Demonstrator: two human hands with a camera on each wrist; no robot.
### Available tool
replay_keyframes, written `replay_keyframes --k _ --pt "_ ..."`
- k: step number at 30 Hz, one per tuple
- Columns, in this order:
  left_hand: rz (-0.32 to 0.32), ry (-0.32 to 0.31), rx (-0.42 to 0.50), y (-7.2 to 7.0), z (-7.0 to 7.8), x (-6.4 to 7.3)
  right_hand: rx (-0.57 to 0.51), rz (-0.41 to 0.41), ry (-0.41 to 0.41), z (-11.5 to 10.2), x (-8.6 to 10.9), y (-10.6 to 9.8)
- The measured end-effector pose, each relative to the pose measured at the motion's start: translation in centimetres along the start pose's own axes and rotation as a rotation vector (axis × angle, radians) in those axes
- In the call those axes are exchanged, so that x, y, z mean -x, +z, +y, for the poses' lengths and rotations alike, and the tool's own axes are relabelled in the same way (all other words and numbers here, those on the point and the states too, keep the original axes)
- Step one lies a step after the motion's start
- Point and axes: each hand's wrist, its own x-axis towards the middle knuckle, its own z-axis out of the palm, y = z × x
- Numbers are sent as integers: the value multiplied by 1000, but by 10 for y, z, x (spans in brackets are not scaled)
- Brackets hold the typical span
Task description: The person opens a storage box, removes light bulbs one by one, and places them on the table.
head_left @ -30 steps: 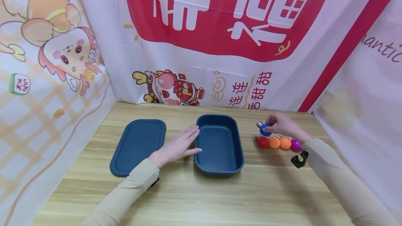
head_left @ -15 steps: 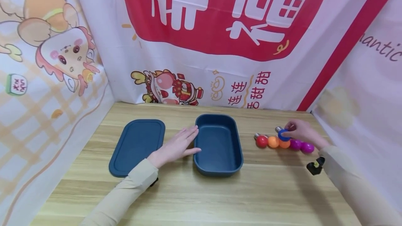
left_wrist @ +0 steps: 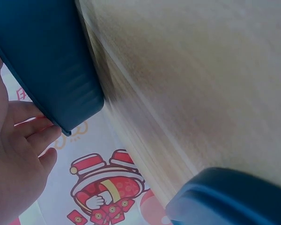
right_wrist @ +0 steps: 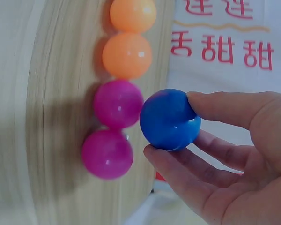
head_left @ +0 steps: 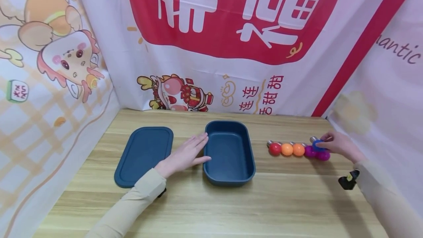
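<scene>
My right hand (head_left: 340,145) pinches a blue round light bulb (right_wrist: 166,122) between thumb and fingers, its silver base pointing up and left in the head view. It is held close over the purple bulbs (head_left: 323,155) at the right end of a row, overlapping them in that view. Two orange bulbs (head_left: 292,150) and a red bulb (head_left: 274,149) continue the row leftward, with silver bases toward the back. Straight fingers of my left hand (head_left: 183,155) rest on the left rim of a dark blue rectangular box (head_left: 228,157) that has nothing in it.
A dark blue lid (head_left: 145,155) lies flat on the wooden table (head_left: 231,208), left of the box. Printed cloth (head_left: 205,54) hangs along the back edge, with more at both sides. A black wrist camera (head_left: 348,180) hangs below the right sleeve.
My right hand has carried the blue bulb rightward along the row, from near the red bulb to over the purple ones. The left hand has stayed at the box rim.
</scene>
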Motion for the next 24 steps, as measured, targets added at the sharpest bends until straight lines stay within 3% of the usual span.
replay_keyframes --k 7,24 --pt "-3 -5 -5 0 0 0 -89 -2 39 22 5 -7" --pt "-13 -14 -8 0 0 0 -67 67 94 67 21 -9"
